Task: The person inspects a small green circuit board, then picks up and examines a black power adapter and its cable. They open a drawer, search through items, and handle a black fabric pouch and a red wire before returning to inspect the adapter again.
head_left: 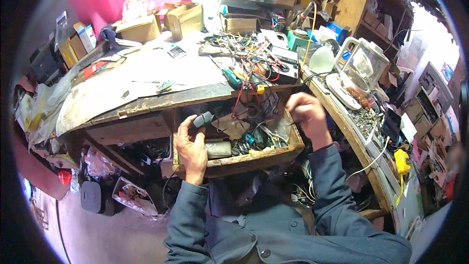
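Note:
My left hand (193,150) pinches a small dark grey block (204,119), which looks like a plug-in adapter, above the left end of an open wooden drawer (259,159). A thin dark cord seems to hang from the block. Over the drawer's right end is my right hand (309,115), its fingers curled and slightly blurred; what they hold, if anything, I cannot make out. In the drawer a pale metal cylinder (218,149) lies beside my left wrist, with tangled wires and small parts to its right.
A tangle of wires (239,46) and a green-handled tool (231,78) lie on the bench (132,80). Red and black leads hang over its edge into the drawer. To the right stand a clear jug-like container (364,63) and a yellow tape measure (402,161).

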Tool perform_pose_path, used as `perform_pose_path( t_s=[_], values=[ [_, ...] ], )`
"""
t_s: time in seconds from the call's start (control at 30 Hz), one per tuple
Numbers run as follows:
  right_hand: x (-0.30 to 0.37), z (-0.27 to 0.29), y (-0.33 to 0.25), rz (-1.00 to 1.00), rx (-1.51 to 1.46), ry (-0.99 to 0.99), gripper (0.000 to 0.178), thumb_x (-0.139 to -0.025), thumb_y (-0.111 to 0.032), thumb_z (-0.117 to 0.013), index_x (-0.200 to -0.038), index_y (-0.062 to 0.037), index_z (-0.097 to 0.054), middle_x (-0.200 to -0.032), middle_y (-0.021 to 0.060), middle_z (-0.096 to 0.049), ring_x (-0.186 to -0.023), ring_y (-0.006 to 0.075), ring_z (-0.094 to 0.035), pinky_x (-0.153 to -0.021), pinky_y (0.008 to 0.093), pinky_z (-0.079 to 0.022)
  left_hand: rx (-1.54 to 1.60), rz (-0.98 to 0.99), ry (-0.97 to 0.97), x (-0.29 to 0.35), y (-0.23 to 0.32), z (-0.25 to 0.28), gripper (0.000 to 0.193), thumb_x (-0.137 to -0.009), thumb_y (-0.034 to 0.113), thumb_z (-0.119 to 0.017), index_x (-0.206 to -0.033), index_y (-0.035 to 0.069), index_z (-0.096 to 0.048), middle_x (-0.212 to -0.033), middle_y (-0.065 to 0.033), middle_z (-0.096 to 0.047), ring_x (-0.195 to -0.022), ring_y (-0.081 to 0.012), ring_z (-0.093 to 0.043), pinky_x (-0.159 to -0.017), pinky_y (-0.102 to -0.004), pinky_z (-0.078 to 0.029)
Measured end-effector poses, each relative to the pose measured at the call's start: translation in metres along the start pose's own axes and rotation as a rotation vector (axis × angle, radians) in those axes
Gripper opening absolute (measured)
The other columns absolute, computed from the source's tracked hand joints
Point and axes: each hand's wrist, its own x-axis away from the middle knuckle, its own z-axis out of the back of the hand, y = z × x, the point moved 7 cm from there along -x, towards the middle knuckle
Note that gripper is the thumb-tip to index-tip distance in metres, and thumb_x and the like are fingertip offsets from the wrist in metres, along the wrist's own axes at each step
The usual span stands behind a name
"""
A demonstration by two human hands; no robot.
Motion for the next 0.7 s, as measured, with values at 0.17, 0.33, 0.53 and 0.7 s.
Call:
perform_pose_path(
  t_s=[0.17,0.33,0.53,0.7],
  values=[
    [-0.012,-0.100,0.009,0.339,0.865,-0.343,0.036,-0.078,-0.007,-0.057,-0.112,-0.0038,-0.066,-0.128,0.0181,-0.059,-0.120,0.0326,-0.059,-0.107,0.0397,-0.046,0.291,0.014,-0.098,0.001,-0.005,-0.009,0.045,-0.084,-0.019,-0.062,-0.122,0.004,-0.063,-0.113,-0.0021,-0.065,-0.104,-0.0116,-0.064,-0.093,-0.0259,-0.052],
    [-0.017,-0.153,0.008,0.393,0.582,-0.273,0.053,-0.090,-0.017,-0.073,-0.137,-0.0022,-0.055,-0.133,0.0197,-0.059,-0.125,0.0293,-0.058,-0.106,0.0386,-0.046,0.293,0.005,-0.203,0.006,0.009,-0.012,0.043,-0.086,-0.017,-0.062,-0.124,0.003,-0.062,-0.116,-0.0045,-0.066,-0.102,-0.0123,-0.065,-0.091,-0.0264,-0.054],
    [-0.023,-0.154,0.036,0.269,0.582,-0.286,0.034,-0.088,-0.013,-0.076,-0.119,-0.0019,-0.066,-0.102,0.0124,-0.072,-0.094,0.0226,-0.071,-0.082,0.0330,-0.056,0.345,0.041,-0.268,0.007,0.006,-0.014,0.041,-0.088,-0.013,-0.064,-0.126,0.001,-0.060,-0.117,-0.0072,-0.066,-0.106,-0.0150,-0.065,-0.091,-0.0283,-0.055],
    [-0.021,-0.133,0.052,0.339,0.752,-0.159,0.023,-0.087,-0.005,-0.072,-0.109,-0.0017,-0.068,-0.090,0.0126,-0.073,-0.081,0.0237,-0.072,-0.071,0.0330,-0.056,0.525,0.288,-0.250,-0.001,-0.010,-0.017,0.034,-0.096,0.006,-0.063,-0.129,0.000,-0.055,-0.103,-0.0080,-0.069,-0.082,-0.0117,-0.067,-0.069,-0.0280,-0.058]
  ],
)
